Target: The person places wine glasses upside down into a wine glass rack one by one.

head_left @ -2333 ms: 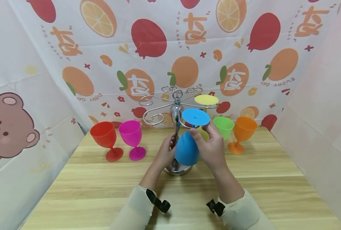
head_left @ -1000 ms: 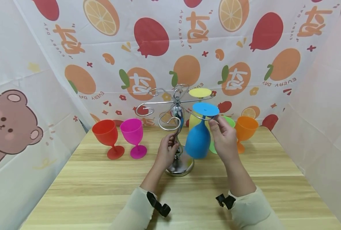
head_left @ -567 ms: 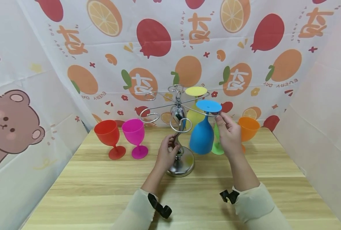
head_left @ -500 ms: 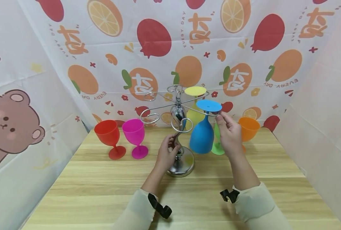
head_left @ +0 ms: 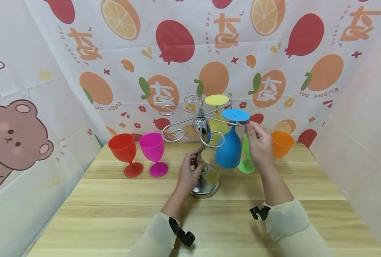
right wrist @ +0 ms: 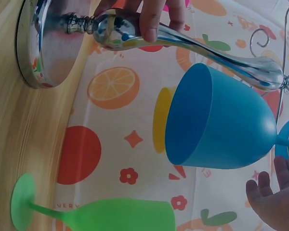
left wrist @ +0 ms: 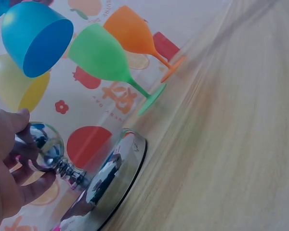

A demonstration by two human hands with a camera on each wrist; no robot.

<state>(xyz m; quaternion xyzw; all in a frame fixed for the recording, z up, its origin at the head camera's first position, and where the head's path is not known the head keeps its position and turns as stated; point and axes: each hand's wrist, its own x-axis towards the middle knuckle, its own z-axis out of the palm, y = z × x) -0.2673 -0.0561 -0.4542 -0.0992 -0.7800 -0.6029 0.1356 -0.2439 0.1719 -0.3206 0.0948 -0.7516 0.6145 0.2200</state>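
A chrome goblet rack [head_left: 204, 128] with several curled wire arms stands upright on a round base. My left hand [head_left: 190, 175] grips its curved stem low down, thumb in front; the left wrist view shows the fingers round the bulbous part. A blue goblet [head_left: 228, 151] hangs upside down, its foot resting over one wire curl at the right. At that curl's outer end, my right hand [head_left: 260, 144] pinches the wire with thumb and index finger, close beside the blue foot. Behind it a yellow goblet [head_left: 217, 100] hangs inverted from another arm, its bowl partly hidden.
Upright on the wooden table [head_left: 129, 214] stand a red goblet [head_left: 122, 148] and a magenta goblet [head_left: 152, 147] at the left. A green goblet [left wrist: 98, 53] and an orange goblet [head_left: 282, 142] stand at the right, partly behind my right hand. A fruit-print cloth [head_left: 177, 43] hangs behind.
The rack's arms have turned counterclockwise, carrying the blue goblet right and back and the yellow one leftward. My right hand has moved along with the blue goblet's arm; my left hand keeps its grip.
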